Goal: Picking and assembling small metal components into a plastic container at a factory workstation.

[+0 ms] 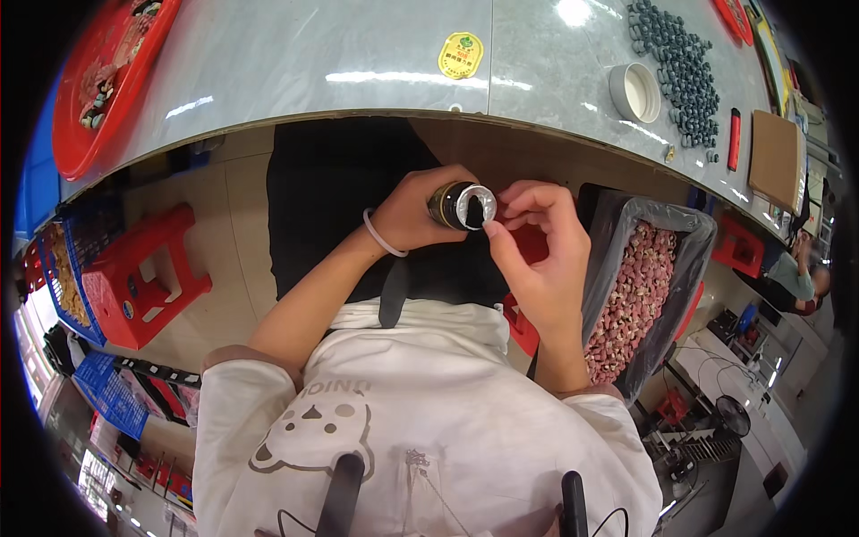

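Over my lap, my left hand point(416, 210) is wrapped around a small dark can point(440, 208) with gold trim. Its silver top faces up and to the right, and a dark opening point(475, 211) shows inside the rim. My right hand point(546, 246) is at that rim from the other side, its thumb tip against the edge and the other fingers curled near it. Whether a scrap of seal sits between those fingertips is too small to tell.
The grey table point(385, 54) bears a yellow sticker point(461, 55), a white round lid point(634, 92), many dark beads point(684, 72), a red cutter point(735, 140) and a red tray point(134, 80). Beside my right arm stands a lined bin point(631, 295) of pink pieces; a red stool point(134, 286) is left.
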Available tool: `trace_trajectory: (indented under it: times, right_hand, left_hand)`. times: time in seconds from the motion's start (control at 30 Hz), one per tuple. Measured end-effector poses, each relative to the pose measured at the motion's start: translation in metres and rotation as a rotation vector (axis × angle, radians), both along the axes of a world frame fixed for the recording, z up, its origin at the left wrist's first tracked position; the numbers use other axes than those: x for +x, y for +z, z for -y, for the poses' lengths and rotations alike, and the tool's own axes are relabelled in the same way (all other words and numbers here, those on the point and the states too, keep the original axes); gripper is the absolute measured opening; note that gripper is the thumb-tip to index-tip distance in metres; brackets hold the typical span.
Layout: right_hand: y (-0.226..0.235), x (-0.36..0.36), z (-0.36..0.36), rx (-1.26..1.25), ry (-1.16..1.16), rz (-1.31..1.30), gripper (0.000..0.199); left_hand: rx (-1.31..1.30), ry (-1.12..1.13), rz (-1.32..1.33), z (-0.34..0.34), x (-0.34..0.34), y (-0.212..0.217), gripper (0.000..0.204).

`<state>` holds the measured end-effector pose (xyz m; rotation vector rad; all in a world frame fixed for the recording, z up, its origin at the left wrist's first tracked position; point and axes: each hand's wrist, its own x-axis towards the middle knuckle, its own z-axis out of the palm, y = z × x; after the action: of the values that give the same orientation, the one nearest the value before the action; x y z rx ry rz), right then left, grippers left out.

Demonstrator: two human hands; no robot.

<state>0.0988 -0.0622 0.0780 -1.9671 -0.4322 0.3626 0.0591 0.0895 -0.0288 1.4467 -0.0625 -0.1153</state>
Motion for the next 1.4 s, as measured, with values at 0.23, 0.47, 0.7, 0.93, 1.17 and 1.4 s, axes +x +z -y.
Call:
trace_trajectory:
  times: [0.23, 0.47, 0.7, 0.93, 1.17, 1.4]
  right_hand:
    - [0.003, -0.001, -0.008, -0.183, 0.009, 0.100, 0.021]
    - [0.011, -0.001, -0.013, -0.298, 0.010, 0.080, 0.021]
    - [0.010, -0.001, -0.011, -0.370, 0.122, 0.316, 0.021]
    - [0.007, -0.001, -0.009, -0.366, 0.169, 0.393, 0.021]
    - [0.009, 0.005, 0.001, -0.058, 0.032, -0.021, 0.017]
    - [0.004, -0.002, -0.002, -0.105, 0.018, 0.025, 0.015]
  left_hand:
    - [0.084, -0.014, 0.015, 0.001, 0.000, 0.001, 0.041]
    - [0.141, -0.049, 0.039, 0.001, 0.001, -0.002, 0.040]
    - [0.132, -0.046, 0.054, 0.002, 0.001, -0.005, 0.040]
    - [0.116, -0.053, 0.046, 0.002, 0.001, -0.004, 0.041]
    - [0.004, -0.042, -0.042, 0.001, 0.001, 0.000, 0.040]
    - [0.040, -0.049, -0.014, 0.001, 0.001, -0.001, 0.040]
